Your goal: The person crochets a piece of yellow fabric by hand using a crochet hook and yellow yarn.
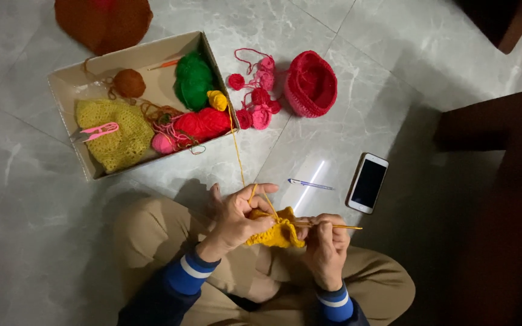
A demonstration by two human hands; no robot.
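Your fingers cover a good part of the yellow crochet piece (276,232) at lower centre, and the hook's tip is buried in it, so the stitches are hard to read. Your left hand (237,220) pinches the piece with the yarn strand (237,151) looped over a finger; your right hand (326,244) is closed around the crochet hook (339,227). The brown thing (103,21) at top left is cut off by the frame. Count-wise: one cardboard box (67,81) upper left holding several yarn balls and one pink snips (99,131), one red crocheted hat (310,83), one pen (310,184), one phone (368,183) right of it.
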